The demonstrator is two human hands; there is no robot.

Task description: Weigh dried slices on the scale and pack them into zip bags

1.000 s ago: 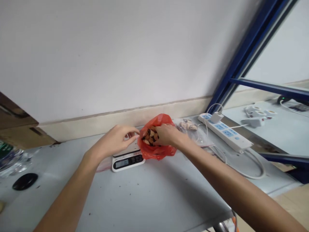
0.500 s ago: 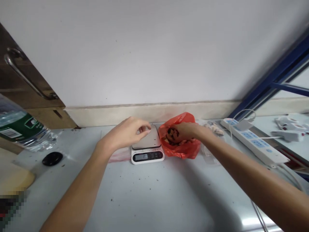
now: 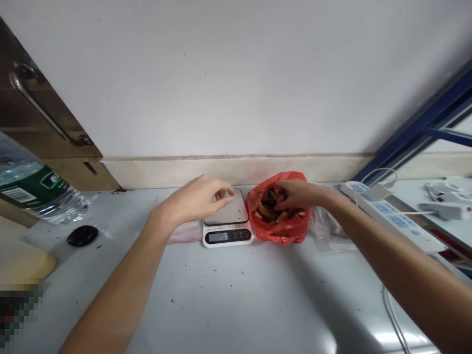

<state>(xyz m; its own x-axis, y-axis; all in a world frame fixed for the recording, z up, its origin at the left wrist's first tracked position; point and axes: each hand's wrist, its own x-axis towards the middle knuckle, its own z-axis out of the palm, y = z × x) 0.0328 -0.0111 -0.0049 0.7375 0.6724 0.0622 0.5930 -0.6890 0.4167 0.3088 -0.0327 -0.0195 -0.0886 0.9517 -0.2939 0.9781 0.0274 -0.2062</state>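
Scale (image 3: 227, 227) as landmark: it sits on the grey desk (image 3: 228, 305) close to the wall. The left hand (image 3: 195, 199) hovers over its steel platform, fingers (image 3: 224, 192) pinched together at the tips; whether they grip anything cannot be told. Just right of the scale, touching its edge, stands the red bag (image 3: 282, 223), open and filled with brown pieces. The right hand (image 3: 300, 192) reaches into its mouth, fingers curled among the pieces. Far left of the scale lie a black cap (image 3: 82, 235) and a water bottle (image 3: 35, 191); far right, a power strip (image 3: 393, 216).
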